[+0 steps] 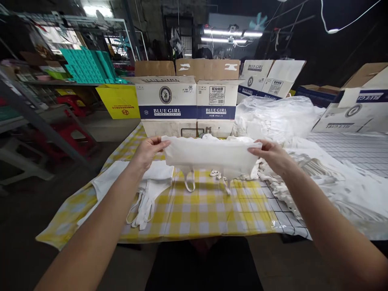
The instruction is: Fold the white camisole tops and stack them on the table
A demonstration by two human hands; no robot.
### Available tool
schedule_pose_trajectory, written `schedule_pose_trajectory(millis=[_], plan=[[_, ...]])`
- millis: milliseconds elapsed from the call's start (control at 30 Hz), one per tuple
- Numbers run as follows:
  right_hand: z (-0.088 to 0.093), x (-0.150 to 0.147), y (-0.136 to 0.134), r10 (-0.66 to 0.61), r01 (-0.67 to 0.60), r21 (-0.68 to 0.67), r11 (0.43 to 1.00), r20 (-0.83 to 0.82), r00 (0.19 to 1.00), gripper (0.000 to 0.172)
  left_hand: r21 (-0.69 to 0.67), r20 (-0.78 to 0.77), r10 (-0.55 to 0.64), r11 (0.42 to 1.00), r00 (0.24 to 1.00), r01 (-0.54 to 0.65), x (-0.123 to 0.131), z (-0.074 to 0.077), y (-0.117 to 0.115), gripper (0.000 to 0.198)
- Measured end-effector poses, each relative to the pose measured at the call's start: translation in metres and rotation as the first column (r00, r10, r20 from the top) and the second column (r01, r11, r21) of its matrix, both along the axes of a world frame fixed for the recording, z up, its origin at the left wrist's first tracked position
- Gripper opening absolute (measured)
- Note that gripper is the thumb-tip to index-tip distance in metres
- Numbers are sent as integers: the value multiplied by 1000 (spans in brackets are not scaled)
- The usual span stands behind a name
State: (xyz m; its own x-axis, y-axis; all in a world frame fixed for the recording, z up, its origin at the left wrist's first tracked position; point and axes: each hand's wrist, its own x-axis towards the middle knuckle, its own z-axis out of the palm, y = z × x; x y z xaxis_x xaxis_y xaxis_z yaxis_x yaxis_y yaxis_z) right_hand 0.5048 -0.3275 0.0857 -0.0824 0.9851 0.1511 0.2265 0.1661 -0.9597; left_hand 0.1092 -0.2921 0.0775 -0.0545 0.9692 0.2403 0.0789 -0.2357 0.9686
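Observation:
A folded white garment (209,155) with thin straps hanging from its lower edge is stretched out flat above the yellow checked tablecloth (197,210). My left hand (148,151) pinches its left end. My right hand (271,155) pinches its right end. Both hands are closed on the fabric. A second white garment (142,186) lies flat on the cloth at the left, its straps pointing toward me.
An open Blue Girl cardboard box (186,105) stands right behind the garment. A heap of white garments (321,169) and clear plastic (275,111) fills the right. More boxes (357,107) stand at the far right. Red stools (68,133) and teal crates (87,64) are at the left.

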Motion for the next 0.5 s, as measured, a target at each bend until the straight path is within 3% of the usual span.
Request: schedule_pose_trajectory(millis=[133, 233, 300, 367, 500], plan=[[24, -7, -16, -78, 66, 172, 983, 62, 995, 23, 174, -124, 106, 981, 987, -84, -13, 28, -23, 24], [12, -8, -50, -9, -23, 118, 993, 264, 965, 15, 182, -313, 46, 983, 949, 12, -25, 18, -64, 18], [-14, -7, -76, 105, -132, 58, 990, 336, 936, 8, 99, -419, -66, 988, 905, 118, -32, -9, -97, 14], [-50, -7, -101, 209, -217, -19, 976, 370, 905, 6, -54, -479, -202, 978, 854, 201, -37, -47, -129, 12], [-118, -7, -140, 294, -244, -167, 955, 444, 846, 6, -358, -409, -402, 896, 819, 261, -41, -117, -183, 15]])
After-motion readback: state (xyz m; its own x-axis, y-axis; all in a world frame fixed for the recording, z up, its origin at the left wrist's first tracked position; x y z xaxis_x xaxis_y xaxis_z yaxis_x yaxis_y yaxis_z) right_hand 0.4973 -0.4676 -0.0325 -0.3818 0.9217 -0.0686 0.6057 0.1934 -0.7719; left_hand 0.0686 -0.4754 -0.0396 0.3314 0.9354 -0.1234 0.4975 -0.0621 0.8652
